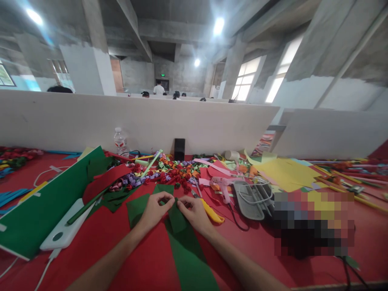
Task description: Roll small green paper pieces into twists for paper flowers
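Observation:
My left hand [158, 204] and my right hand [194, 210] are close together over the middle of the red table [136, 258]. Thumb and fingers of each are pinched on a small dark green strip [176, 218], felt or paper; I cannot tell which. A longer green strip [194, 262] runs below it toward me. Another green piece [138, 208] lies beside my left wrist. Close to my right hand is a tool with yellow handles [214, 212], partly covered by the hand.
A pink glue gun [224, 186] and a grey tray [250, 202] lie right. Curled colourful pieces [172, 171] are heaped behind, near a black phone [179, 149] and bottle [120, 141]. Left stand a green board [60, 202] and white power strip [62, 232]. A white partition [145, 121] closes the back.

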Action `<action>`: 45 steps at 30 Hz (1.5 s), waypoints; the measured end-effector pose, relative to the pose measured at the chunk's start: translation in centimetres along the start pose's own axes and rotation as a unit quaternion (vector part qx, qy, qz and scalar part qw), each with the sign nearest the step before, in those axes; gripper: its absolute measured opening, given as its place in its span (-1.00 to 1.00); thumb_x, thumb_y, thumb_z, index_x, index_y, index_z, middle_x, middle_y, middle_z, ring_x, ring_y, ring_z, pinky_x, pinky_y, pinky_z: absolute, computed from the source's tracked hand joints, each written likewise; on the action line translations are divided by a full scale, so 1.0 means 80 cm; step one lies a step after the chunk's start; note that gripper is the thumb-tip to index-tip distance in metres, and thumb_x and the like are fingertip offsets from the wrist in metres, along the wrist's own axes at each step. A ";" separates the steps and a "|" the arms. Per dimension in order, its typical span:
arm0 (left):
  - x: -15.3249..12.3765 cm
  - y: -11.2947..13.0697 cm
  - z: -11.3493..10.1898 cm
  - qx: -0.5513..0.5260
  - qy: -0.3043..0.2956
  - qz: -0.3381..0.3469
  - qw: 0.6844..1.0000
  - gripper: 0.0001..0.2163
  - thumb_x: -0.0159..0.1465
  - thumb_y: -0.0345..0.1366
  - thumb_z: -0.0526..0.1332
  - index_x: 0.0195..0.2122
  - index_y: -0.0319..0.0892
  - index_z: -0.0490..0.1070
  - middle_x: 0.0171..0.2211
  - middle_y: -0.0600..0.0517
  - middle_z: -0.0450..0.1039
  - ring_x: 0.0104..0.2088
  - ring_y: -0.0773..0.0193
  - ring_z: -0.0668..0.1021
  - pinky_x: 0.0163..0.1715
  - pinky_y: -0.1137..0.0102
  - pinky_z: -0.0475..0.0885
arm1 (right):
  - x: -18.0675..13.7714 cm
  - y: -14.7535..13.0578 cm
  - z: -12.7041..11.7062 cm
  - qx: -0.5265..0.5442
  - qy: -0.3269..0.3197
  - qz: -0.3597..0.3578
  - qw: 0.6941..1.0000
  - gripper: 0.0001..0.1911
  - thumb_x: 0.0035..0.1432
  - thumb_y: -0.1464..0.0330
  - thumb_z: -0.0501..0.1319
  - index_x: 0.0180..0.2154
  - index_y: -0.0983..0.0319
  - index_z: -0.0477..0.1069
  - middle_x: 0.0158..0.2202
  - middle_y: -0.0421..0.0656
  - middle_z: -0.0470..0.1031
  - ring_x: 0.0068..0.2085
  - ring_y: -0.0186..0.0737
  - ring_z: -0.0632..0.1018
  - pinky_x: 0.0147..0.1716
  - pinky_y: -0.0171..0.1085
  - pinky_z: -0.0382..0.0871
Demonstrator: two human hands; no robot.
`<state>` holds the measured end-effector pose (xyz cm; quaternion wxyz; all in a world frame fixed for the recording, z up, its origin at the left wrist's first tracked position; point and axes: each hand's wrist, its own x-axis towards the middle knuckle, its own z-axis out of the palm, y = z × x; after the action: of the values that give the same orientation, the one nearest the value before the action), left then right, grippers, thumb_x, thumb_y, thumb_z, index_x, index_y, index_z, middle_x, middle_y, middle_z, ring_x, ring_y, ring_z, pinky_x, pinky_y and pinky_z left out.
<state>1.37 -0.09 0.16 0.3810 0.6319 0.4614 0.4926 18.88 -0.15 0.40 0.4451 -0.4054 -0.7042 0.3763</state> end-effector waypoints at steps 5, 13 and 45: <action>-0.002 0.003 0.001 -0.002 -0.020 0.016 1.000 -0.78 0.18 -0.15 0.24 -0.34 -0.19 0.57 -0.39 -0.04 0.57 -0.37 0.19 0.53 -0.36 0.41 0.39 | -0.002 0.001 0.001 -0.008 -0.018 -0.018 1.000 -0.74 0.20 0.25 0.18 -0.43 0.23 0.54 -0.51 -0.22 0.49 -0.46 -0.27 0.43 -0.45 -0.34 0.25; -0.001 0.001 0.000 -0.021 -0.010 0.014 1.000 -0.77 0.20 -0.14 0.24 -0.38 -0.20 0.55 -0.40 -0.02 0.57 -0.36 0.19 0.55 -0.36 0.43 0.40 | 0.000 0.007 0.006 0.028 0.010 -0.001 1.000 -0.77 0.17 0.22 0.21 -0.37 0.23 0.54 -0.45 -0.18 0.51 -0.42 -0.26 0.46 -0.45 -0.34 0.30; 0.030 -0.030 -0.035 -0.134 0.257 -0.094 0.952 -0.60 0.01 0.04 0.35 -0.28 -0.20 0.55 -0.44 0.06 0.51 -0.54 0.36 0.43 -0.63 0.53 0.24 | 0.006 0.012 -0.012 -0.034 0.017 0.035 0.999 -0.78 0.14 0.29 0.19 -0.45 0.27 0.48 -0.52 -0.19 0.48 -0.46 -0.27 0.45 -0.47 -0.35 0.28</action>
<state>-1.68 2.95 -0.83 0.3757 0.3806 0.5308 0.6574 19.88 0.79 0.02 0.4293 -0.4512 -0.6944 0.3606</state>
